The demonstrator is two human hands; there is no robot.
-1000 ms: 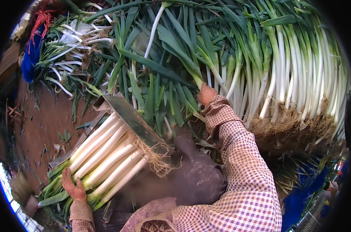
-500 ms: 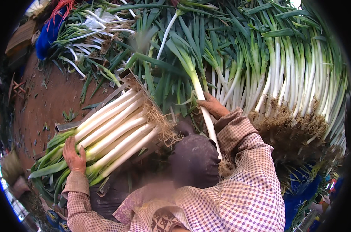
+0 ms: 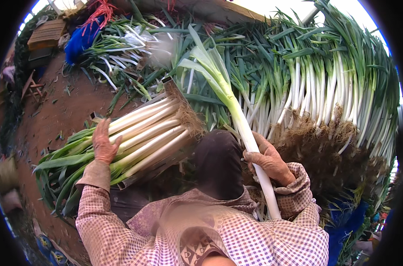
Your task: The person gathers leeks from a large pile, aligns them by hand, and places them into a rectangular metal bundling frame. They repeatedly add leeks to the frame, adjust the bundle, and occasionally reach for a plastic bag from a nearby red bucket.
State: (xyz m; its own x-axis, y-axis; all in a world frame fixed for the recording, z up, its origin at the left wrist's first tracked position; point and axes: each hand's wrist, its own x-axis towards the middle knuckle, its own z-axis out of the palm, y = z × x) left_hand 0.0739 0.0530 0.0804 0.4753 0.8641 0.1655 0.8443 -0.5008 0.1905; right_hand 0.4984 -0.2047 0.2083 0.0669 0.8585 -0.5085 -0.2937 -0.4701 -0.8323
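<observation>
One leek (image 3: 240,119) slants, white end by the checked shirt (image 3: 254,237), its stalk gripped in the right hand (image 3: 271,162) — left hand (image 3: 105,142) laid wide, thumb spread, over a bundle of leeks (image 3: 149,128) in a metal frame (image 3: 168,80); leek pile (image 3: 328,88) at right.

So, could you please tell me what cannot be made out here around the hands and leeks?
All in the head view:
Lower tip of the single leek in the right hand: lost against the checked shirt.
Palm of the left hand: turned down onto the leek bundle.
Leeks deeper in that bundle: covered by the top ones.
Far right of the leek row: runs into the dark lens rim.
</observation>
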